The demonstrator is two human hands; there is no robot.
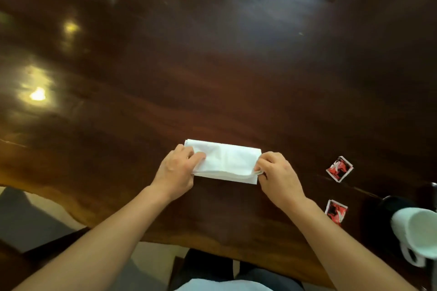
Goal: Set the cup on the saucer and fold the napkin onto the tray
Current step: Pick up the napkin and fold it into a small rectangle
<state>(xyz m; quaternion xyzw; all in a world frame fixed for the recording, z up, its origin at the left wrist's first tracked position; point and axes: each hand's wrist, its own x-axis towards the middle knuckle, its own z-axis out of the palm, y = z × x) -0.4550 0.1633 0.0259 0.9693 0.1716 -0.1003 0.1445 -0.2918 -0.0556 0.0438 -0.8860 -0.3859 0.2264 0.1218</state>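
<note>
A white napkin (227, 160) lies folded into a long rectangle on the dark wooden table (212, 66), near its front edge. My left hand (177, 170) pinches the napkin's left end. My right hand (276, 172) pinches the upper layers at the right end, lifted slightly off the bottom layer. A white cup (416, 231) with a handle sits at the far right edge of the view on a dark saucer (390, 203), partly cut off by the frame. No tray can be made out for certain.
Two small red-and-white sachets (339, 169) (335, 212) lie on the table between the napkin and the cup. The table's curved front edge runs just below my forearms, with a chair and floor beyond it at the lower left.
</note>
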